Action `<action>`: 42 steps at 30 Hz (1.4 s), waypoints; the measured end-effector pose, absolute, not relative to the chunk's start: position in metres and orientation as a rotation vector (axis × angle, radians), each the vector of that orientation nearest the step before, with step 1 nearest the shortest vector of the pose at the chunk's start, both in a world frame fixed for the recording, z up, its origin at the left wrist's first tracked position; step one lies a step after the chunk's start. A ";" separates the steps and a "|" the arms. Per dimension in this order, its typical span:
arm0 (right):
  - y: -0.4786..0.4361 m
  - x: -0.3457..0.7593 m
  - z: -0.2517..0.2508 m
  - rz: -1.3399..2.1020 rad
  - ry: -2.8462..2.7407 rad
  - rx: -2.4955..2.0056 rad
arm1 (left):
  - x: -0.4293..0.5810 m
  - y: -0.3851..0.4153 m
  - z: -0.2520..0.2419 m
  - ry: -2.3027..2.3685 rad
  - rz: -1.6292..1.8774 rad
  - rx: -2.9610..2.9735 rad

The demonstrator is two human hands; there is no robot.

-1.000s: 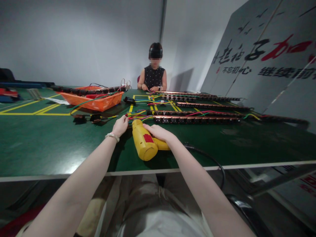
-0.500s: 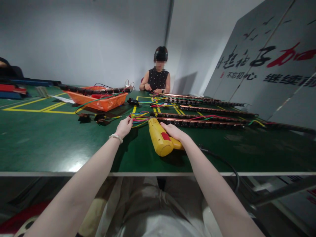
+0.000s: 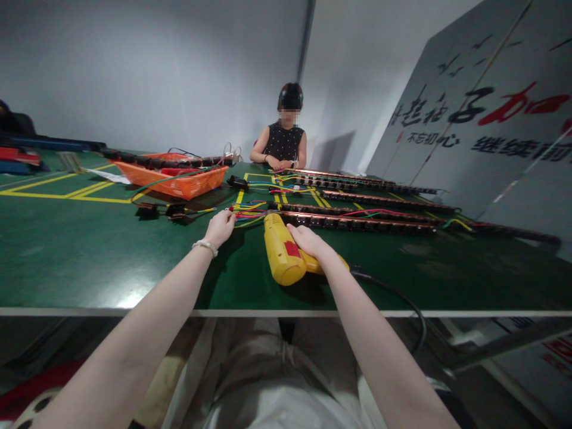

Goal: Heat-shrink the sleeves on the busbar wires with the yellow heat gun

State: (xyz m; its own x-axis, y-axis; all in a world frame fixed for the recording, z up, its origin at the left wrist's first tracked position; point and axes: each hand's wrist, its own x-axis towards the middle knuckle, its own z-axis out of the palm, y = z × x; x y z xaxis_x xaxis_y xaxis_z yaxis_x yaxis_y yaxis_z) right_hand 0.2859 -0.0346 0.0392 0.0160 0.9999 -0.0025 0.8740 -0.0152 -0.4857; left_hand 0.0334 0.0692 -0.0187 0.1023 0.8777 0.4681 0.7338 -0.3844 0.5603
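A yellow heat gun [image 3: 283, 250] with a red label lies in the grip of my right hand [image 3: 306, 239]. Its nozzle points away from me at a bundle of coloured wires [image 3: 250, 213]. My left hand [image 3: 221, 227] pinches the left ends of these wires; the fingertips are closed, and exactly which wires they hold is too small to make out. The wires run right into long black strips with copper edges [image 3: 357, 223]. A black cord [image 3: 393, 287] trails from the heat gun's handle over the table edge.
Left of the wires lie black connectors with a yellow-green lead [image 3: 176, 211]. An orange basket [image 3: 179, 186] holding dark strips stands beyond them. More strips [image 3: 388, 201] stretch across the green table [image 3: 89, 256] to the right. A co-worker [image 3: 283, 140] sits at the far side.
The view has shifted slightly, moving most things a little left in the picture. Both hands keep their holds, and the heat gun stays aimed at the wires.
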 end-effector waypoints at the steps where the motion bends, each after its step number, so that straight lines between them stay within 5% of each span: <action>1: -0.036 0.280 0.040 0.503 -1.935 -1.955 | 0.033 0.070 -0.019 1.635 1.145 2.192; 15: -0.041 0.210 0.041 0.525 -2.088 -1.831 | 0.029 0.075 -0.017 1.708 1.042 2.240; 42: -0.021 0.259 0.037 0.648 -2.071 -1.789 | 0.029 0.072 -0.018 1.615 1.119 2.183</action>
State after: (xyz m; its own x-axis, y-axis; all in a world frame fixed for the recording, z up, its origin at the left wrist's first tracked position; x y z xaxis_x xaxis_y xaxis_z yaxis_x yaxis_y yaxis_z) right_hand 0.2588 -0.0211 0.0375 -0.1589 0.9862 -0.0470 0.8371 0.1093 -0.5360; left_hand 0.0287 0.0715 -0.0179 0.1143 0.8862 0.4489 0.7315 -0.3808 0.5656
